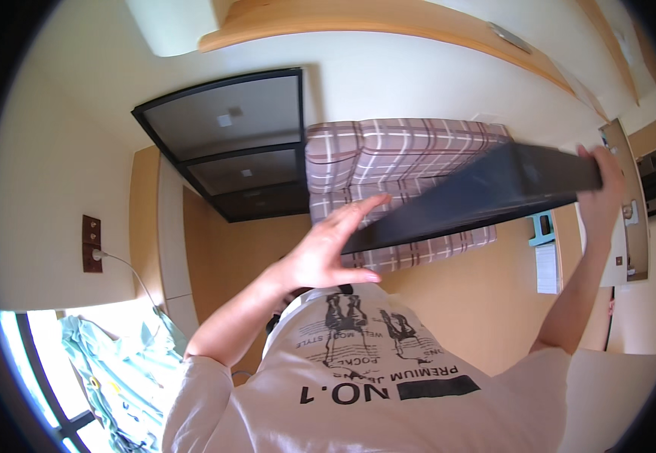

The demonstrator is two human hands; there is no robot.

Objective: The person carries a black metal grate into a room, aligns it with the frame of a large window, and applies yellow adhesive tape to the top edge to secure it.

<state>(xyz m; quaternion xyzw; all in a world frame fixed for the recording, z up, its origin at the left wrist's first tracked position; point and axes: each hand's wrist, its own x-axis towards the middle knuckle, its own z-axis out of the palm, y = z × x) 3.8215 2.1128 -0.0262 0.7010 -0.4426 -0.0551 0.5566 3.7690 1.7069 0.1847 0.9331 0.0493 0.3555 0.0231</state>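
A large, flat dark panel (456, 200) hangs in the air in front of my chest, tilted with its right end higher. It is partly smeared by motion, and I cannot make out its exact kind. My right hand (601, 174) grips its right end, the fingers over the upper corner. At the lower left end, my left hand (328, 245) has thumb and fingers spread wide, with the panel's end between them against the palm. How firmly that hand presses is hard to see.
Behind the panel stands a plaid sofa (335, 155). A black-framed dark panel unit (237, 117) is left of it against the wall. A teal item (541, 226) and white papers (547, 268) are at right. Pale green cloth (117, 370) lies lower left, near a wall socket (92, 243) with a cord.
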